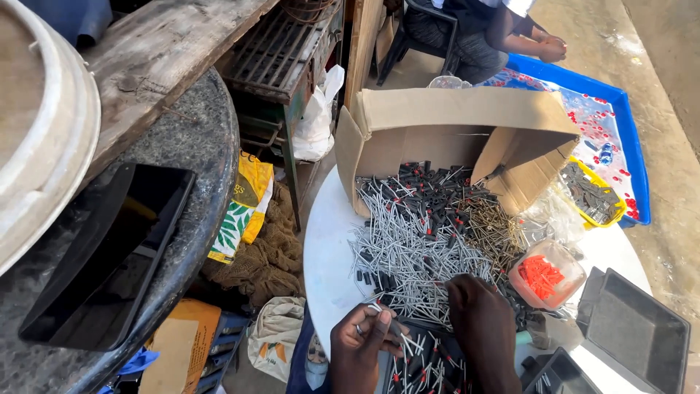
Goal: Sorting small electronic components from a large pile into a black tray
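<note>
Grey metal pins (415,255) are heaped on a round white table (324,255), spilling from a cardboard box (437,135) that lies on its side with its opening toward the viewer. Black plastic pieces (437,197) and brass-coloured screws (496,230) are mixed into the heap near the box mouth. A few of the pins are pinched between the fingers of the left hand (361,343), which is closed around them at the table's near edge. The right hand (481,321) is laid on the near side of the heap, fingers curled down into the pins; whether anything is gripped by it cannot be told. Below the hands, assembled pieces are seen in a dark tray (426,368). A clear tub of orange plugs (545,276) is placed just right of the heap, and a yellow tray (594,193) of dark parts is set beyond it. A blue tray (620,109) with red bits lies on the ground, beside another seated person (503,33).
</note>
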